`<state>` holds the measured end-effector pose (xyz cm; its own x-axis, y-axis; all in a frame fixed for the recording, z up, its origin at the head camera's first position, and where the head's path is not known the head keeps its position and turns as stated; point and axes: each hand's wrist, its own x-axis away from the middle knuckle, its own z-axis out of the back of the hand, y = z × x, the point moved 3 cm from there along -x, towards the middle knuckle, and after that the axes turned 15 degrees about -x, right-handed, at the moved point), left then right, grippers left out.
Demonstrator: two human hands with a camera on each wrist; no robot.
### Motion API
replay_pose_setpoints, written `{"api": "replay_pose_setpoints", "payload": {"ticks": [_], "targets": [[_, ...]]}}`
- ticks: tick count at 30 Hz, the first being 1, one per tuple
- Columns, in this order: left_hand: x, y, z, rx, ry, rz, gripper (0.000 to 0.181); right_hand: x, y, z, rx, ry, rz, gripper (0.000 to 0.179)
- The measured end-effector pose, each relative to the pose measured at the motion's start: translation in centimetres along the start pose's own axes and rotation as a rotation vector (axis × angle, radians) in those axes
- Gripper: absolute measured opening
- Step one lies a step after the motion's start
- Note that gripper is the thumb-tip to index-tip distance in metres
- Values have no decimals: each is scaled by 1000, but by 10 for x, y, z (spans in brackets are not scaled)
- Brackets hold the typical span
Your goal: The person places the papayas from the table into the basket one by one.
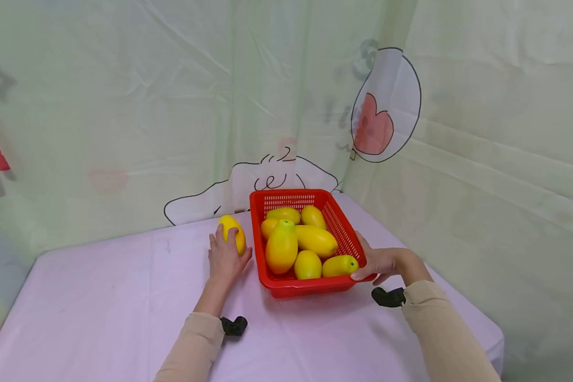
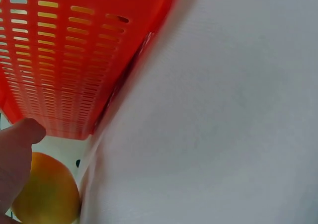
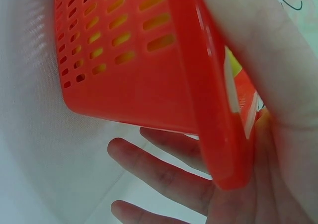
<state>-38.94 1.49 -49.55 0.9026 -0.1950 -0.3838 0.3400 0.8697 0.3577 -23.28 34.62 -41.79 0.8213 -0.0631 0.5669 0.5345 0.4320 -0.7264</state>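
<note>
My left hand is over an oblong yellow fruit, mango-like in shape, just left of the red basket. Its fingers bend over the fruit, and the thumb sticks out toward the basket wall in the left wrist view. At the basket's near right corner, my right hand holds the rim. The thumb lies over the rim, while the fingers spread below it in the right wrist view. Several yellow fruits lie inside the basket, among them a large one with a greenish end.
A pale lilac cloth covers the table. Behind and to the right hang light curtains with printed drawings, close to the table's far and right edges. A black wrist mount sits on the left wrist, and another on the right.
</note>
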Motion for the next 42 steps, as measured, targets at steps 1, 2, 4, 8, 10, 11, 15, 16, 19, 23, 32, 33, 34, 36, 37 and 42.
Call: {"api": "replay_pose_setpoints", "payload": {"ticks": [1,2,4,8,10,11,15,16,19,23,32,33,34,36,37,42], "targets": [[0,0,0,5,8,-1,59,0,0,0,-3,2,-2,125],[0,0,1,11,21,-3,59,0,0,-1,-5,-3,0,125],[0,1,2,25,38,-6,58,0,-1,-1,-4,-11,3,125],[1,4,3,41,14,-35,59,0,0,-1,0,-13,0,126],[1,6,4,32,-34,-39,58,0,1,-1,3,-8,-2,126],[1,7,5,27,-50,-42,57,0,1,-1,4,-5,-1,126],[2,4,12,-8,-114,-20,59,-1,0,-1,15,5,-2,126],[3,3,13,-16,-122,-19,61,-1,0,-2,20,4,-2,126],[3,0,15,-31,-142,-22,64,-2,-1,-2,20,6,-10,126],[3,-1,16,-27,-157,-40,64,0,0,-2,26,7,-15,126],[9,-11,33,45,-337,-90,64,0,0,2,47,2,-28,125],[11,-13,36,58,-370,-99,64,-1,0,2,60,6,-37,125],[12,-15,39,71,-399,-111,65,-1,0,3,68,7,-43,126],[15,-19,46,93,-448,-143,64,-1,0,3,81,10,-52,126],[17,-20,49,100,-468,-159,64,-1,-1,3,83,11,-56,126],[20,-25,61,102,-536,-227,61,2,-1,2,84,17,-55,128]]}}
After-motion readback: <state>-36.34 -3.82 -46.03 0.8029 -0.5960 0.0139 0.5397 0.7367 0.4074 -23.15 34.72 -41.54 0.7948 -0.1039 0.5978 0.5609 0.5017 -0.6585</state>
